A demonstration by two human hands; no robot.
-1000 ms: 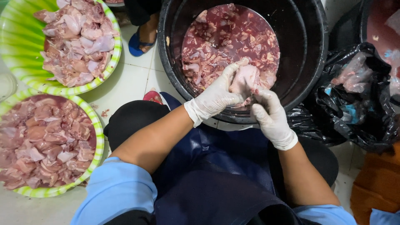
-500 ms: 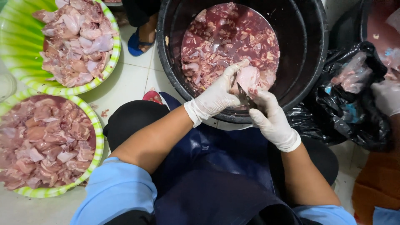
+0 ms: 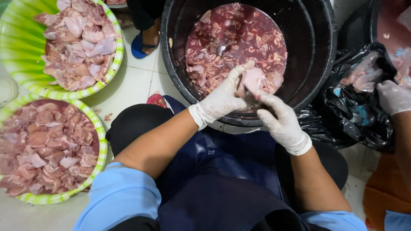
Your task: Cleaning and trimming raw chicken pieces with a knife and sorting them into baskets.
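Note:
My left hand (image 3: 220, 99), in a white glove, grips a pale pink piece of raw chicken (image 3: 255, 78) over the near edge of a big black tub (image 3: 319, 55). My right hand (image 3: 280, 122), also gloved, is closed on a small dark blade (image 3: 257, 102) pressed against the underside of that piece. The tub holds several raw meat pieces in dark reddish liquid (image 3: 231, 40). Both forearms reach out over a dark blue apron (image 3: 222, 171).
Two green-and-white bowls of raw chicken pieces sit on the tiled floor at left, one far (image 3: 17, 47) and one near (image 3: 97, 128). Another person's gloved hand (image 3: 394, 97) works at a black plastic bag (image 3: 351, 119) on the right. A foot in a blue sandal (image 3: 143, 45) stands beyond.
My right hand has shifted under the chicken piece with the blade against it. The other person's gloved hand has come into view at the right edge.

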